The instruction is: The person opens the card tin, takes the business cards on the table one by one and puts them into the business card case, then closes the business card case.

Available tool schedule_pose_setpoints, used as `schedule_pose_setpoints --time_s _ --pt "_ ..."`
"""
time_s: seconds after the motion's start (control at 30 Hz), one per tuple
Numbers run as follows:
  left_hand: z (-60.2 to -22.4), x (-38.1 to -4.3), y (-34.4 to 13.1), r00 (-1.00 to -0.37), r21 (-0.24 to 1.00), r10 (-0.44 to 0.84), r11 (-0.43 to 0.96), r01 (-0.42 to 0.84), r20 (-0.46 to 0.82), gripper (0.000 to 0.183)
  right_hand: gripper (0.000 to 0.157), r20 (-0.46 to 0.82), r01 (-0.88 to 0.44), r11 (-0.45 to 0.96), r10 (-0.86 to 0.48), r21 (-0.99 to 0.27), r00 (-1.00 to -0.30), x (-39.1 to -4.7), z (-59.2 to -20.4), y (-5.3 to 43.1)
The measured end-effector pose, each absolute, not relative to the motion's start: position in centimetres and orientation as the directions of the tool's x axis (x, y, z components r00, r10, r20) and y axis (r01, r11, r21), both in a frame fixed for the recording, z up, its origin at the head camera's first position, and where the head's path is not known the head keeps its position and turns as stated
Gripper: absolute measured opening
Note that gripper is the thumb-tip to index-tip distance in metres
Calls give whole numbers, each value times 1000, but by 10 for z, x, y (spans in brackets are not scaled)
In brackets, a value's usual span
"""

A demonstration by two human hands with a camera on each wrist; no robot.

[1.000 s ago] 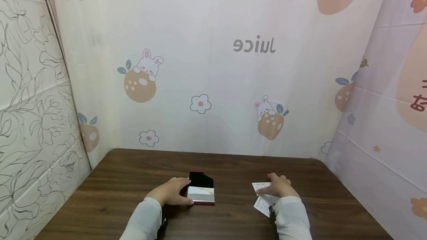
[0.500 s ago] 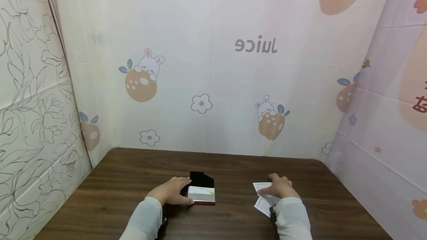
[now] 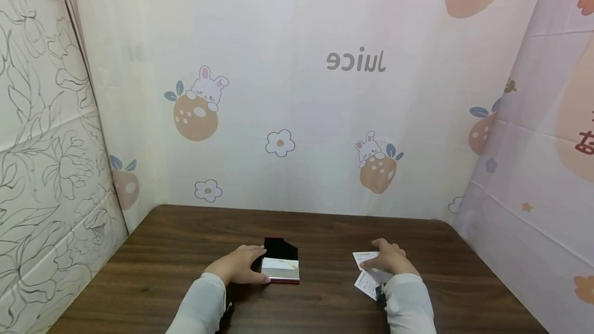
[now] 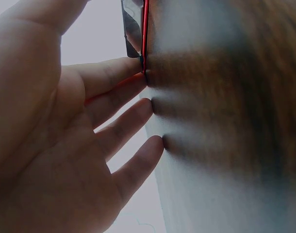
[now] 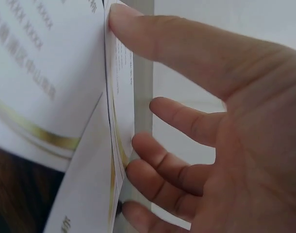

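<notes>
Pale grey long sleeves (image 3: 199, 303), bare hands

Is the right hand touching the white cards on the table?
Touching. In the right wrist view the right hand has its fingertips and thumb pressed against the edges of the white cards.

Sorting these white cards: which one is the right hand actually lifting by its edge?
The upper card, pinched at its edge between the thumb and fingers of the right hand. The other cards lie flat on the table beneath it.
</notes>
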State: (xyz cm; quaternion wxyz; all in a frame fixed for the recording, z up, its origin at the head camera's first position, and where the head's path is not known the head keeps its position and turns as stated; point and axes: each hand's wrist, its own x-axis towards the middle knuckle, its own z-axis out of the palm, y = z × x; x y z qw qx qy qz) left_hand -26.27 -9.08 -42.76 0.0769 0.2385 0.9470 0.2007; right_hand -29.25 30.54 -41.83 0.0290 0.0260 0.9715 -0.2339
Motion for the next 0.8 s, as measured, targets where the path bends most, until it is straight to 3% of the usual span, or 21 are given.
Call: schedule_pose_setpoints --time_s 0.3,0.8 --pt "-429 -265 -92 -876 420 480 807 415 -57 79 108 -79 132 892 108 -433 -991 -290 -420 306" --pt "-428 -264 -91 -878 428 473 808 404 -64 80 98 -45 73 872 59 -484 -997 -295 -422 304"
